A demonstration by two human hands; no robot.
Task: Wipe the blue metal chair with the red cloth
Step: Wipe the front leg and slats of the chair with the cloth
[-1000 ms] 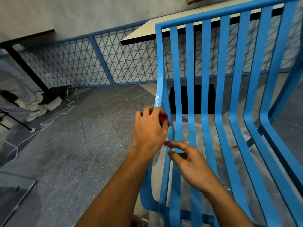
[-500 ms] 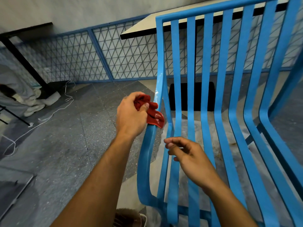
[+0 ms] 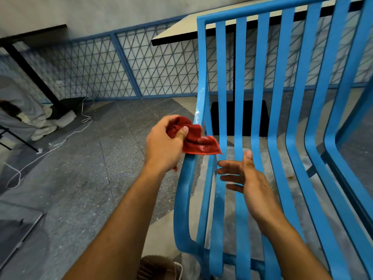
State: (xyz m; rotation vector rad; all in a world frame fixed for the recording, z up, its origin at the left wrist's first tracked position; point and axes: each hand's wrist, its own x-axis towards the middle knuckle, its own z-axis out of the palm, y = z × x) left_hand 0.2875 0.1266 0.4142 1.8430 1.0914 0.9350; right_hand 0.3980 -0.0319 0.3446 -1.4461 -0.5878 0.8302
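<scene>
The blue metal chair (image 3: 260,122) with long curved slats fills the right half of the view. White smears mark its left edge post. My left hand (image 3: 164,146) grips a bunched red cloth (image 3: 196,141) just left of that post; a loose corner of the cloth hangs over the outer slat. My right hand (image 3: 245,179) hovers over the seat slats just below the cloth, fingers spread and pointing left, holding nothing.
A grey speckled floor lies to the left, with a white cable (image 3: 60,138) trailing across it. A blue mesh fence (image 3: 129,67) runs along the back. A table top (image 3: 177,31) stands behind the chair. Pale bundled cloth (image 3: 24,116) lies at far left.
My left hand drew the red cloth left and off the chair post, and the cloth has unfolded. My right hand rose and opened its fingers below the cloth.
</scene>
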